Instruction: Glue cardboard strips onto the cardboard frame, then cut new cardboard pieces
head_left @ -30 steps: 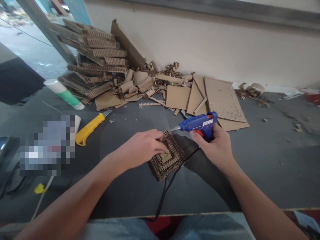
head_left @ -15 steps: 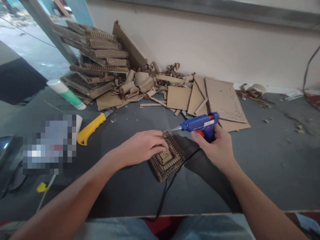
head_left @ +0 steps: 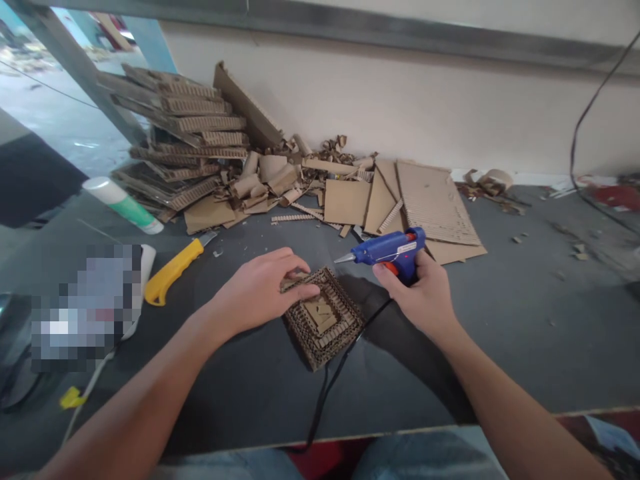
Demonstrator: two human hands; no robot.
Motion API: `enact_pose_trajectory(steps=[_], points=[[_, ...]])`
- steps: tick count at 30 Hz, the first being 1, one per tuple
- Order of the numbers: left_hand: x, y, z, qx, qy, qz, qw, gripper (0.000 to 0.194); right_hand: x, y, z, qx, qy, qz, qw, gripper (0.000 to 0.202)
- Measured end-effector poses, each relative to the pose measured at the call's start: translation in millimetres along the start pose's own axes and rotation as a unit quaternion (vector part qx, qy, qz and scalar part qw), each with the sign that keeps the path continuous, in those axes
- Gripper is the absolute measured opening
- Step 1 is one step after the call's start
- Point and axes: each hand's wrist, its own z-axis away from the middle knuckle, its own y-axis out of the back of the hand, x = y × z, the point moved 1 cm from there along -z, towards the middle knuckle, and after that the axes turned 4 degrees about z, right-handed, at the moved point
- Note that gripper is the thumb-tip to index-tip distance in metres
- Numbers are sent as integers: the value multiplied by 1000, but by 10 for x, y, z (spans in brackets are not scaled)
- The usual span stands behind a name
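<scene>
Holding a blue hot-glue gun, the right hand hovers near the left hand, whose grip pinches a layered cardboard piece on the surface; a slipping nozzle could burn fingers.

The dark table carries stacked cardboard, scraps, and a yellow-handled cutter.
</scene>
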Motion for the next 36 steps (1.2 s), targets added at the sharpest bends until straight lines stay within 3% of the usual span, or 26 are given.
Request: enact_pose_trajectory(steps=[5, 8, 11, 15, 17, 23, 30, 36], points=[[-122, 92, 6, -96, -2, 80, 992, 53, 3, 1, -6, -40, -35, 0, 999, 33], [-202, 78, -11, -112, -13, 108, 988, 60, 9, -2, -7, -45, -45, -10, 998, 35], [-278, 42, -37, -82, -13, 106, 991, 52, 39, -32, -6, -64, -66, -18, 996, 38], [-335, 22, -67, 0, 11, 63, 998, 37, 82, -101, -6, -123, -113, -22, 986, 37], [-322, 13, -73, 16, 28, 39, 999, 38, 77, -117, -8, -139, -121, -2, 983, 35], [-164, -90, -71, -17, 17, 27, 999, 48, 45, -100, -11, -158, -129, 12, 979, 35], [-137, -120, -104, 0, 62, 104, 993, 34, 80, -159, 21, -161, -148, -103, 970, 40], [-137, -143, -95, 34, 105, 70, 991, 39, 115, -205, 17, -166, -158, -148, 962, 38]])
